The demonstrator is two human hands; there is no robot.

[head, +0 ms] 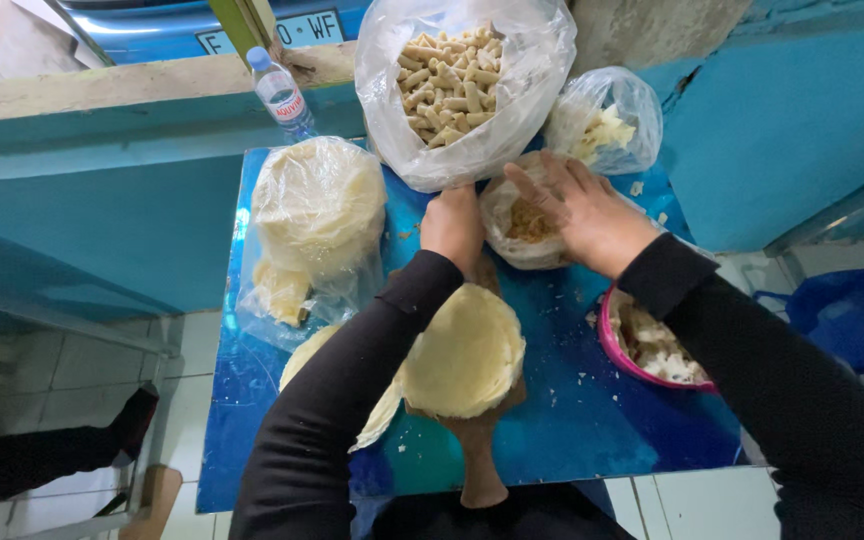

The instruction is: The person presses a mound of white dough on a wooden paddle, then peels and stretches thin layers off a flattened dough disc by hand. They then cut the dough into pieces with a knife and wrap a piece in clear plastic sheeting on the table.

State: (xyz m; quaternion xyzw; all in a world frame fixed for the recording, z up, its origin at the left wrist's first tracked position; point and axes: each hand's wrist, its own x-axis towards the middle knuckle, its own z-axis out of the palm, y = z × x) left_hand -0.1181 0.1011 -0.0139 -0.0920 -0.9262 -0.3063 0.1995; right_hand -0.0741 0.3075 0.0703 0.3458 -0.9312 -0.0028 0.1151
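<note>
Head view, looking down on a glossy blue desk (572,420). Two hands in black sleeves work at one small clear plastic bag of shredded tan filling (527,225), which rests on the desk just behind a wooden paddle-shaped board (477,450). The left hand (452,228) is clenched at the bag's left edge; whether its grip holds the plastic cannot be told. The right hand (592,215) lies over the bag's mouth, fingers spread and released.

Four clear bags are counted: the filling bag; one large bag of rolled pale pastry sticks (452,85); one smaller bag of white chunks (607,125); one bag of round pale wrappers (317,215). One stack of round wrappers (467,355) lies on the board. One pink bowl of white scraps (652,345) is partly hidden by the right sleeve. One clear plastic water bottle (280,92) stands behind the desk.
</note>
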